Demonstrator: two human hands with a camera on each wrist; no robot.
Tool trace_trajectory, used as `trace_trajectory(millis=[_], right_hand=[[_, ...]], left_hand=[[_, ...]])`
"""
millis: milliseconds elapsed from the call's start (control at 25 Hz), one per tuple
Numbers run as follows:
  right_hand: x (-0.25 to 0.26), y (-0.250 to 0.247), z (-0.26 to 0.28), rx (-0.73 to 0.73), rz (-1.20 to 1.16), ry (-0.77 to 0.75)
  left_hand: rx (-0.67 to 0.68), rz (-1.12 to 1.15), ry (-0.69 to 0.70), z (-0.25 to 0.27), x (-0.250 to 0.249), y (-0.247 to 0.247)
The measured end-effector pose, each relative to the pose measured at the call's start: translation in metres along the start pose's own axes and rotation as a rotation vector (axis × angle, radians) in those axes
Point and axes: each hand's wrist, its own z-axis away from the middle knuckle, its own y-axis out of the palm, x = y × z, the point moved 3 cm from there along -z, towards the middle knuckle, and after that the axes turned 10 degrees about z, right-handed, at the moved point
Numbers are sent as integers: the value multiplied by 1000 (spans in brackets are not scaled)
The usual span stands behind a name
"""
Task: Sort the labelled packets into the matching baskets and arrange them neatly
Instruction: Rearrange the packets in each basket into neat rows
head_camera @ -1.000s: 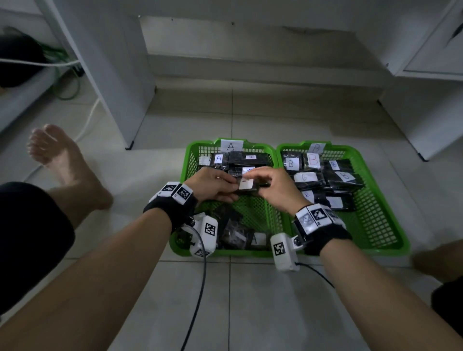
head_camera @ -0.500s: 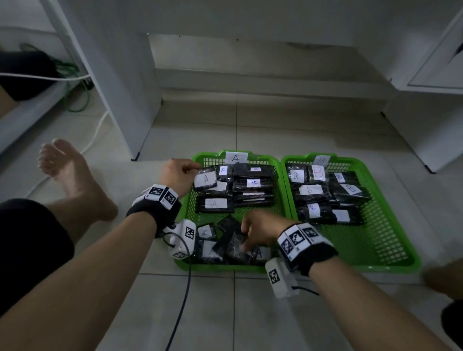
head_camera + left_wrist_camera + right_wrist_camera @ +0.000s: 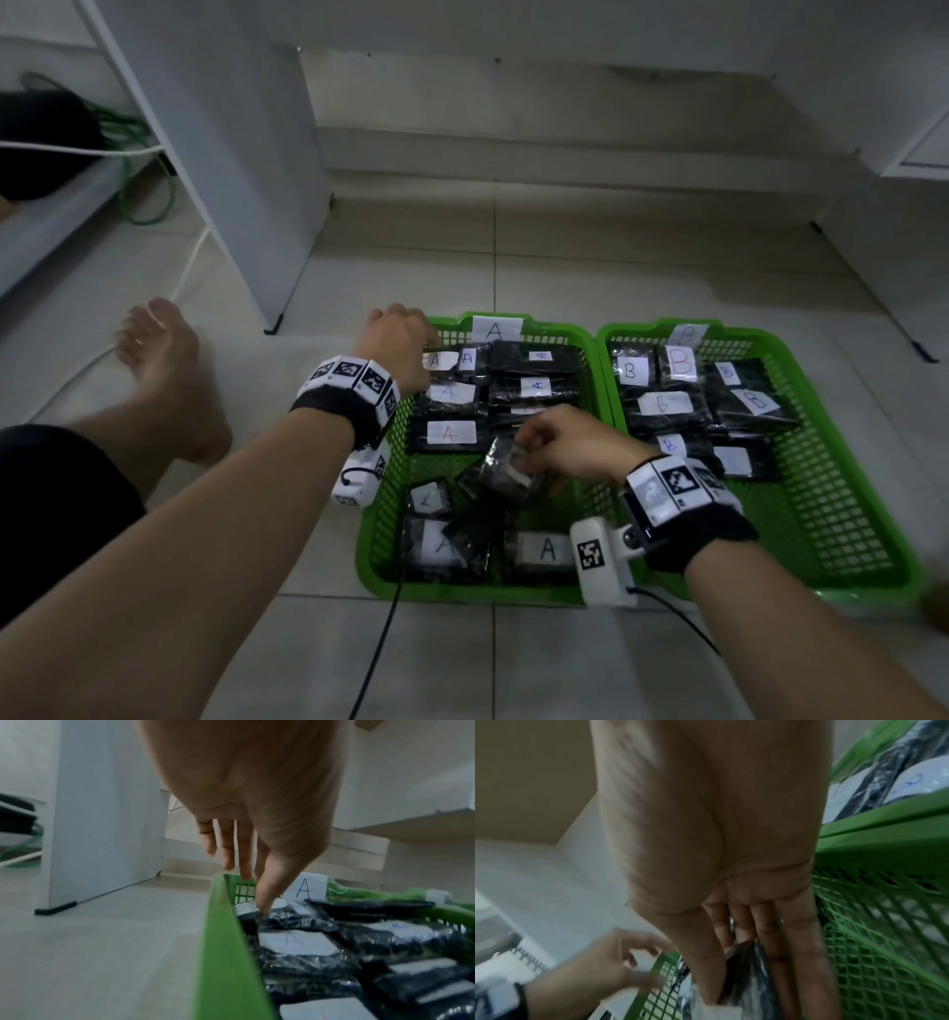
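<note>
1. Pale tiled floor [image 3: 565, 288] in a dim room, with white furniture panels behind and a bare foot [image 3: 164, 360] at the left.
2. Two green mesh baskets sit side by side, touching: the left basket [image 3: 377, 519] carries a card reading "A" [image 3: 495, 330] on its far rim, and the right basket [image 3: 842, 514] a card that seems to read "B" [image 3: 687, 335].
3. In the left basket, black packets with white labels marked "A" lie in neat rows along the far half; six such labels can be read there. Three more packets lie loose at the near edge, two clearly marked "A".
4. In the right basket, packets marked "B" fill the far half; about seven labels show, and the nearest one is too faint to read.
5. The left hand [image 3: 398, 349] is at the far left corner of the left basket, fingers hanging nearly straight, thumb tip touching the corner packet [image 3: 436, 361] marked "A"; it grips nothing.
6. The right hand [image 3: 570, 447] is over the middle of the left basket, thumb and fingers pinching a crinkled black packet [image 3: 506, 465] held tilted above the loose ones; its label cannot be read.
</note>
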Motion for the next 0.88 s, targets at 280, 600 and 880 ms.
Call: trace_trajectory(millis=[280,600,880], right_hand=[[-4,-14,2,-162,-470,36],[-6,-16,5,-234,-582,113],[-10,-10,3,-381,-56,262]], left_hand=[[84,-306,-8,-5,-6,-1],[182,-340,-72,-5,-12,-1],[90,19,35,18,-46,-7]])
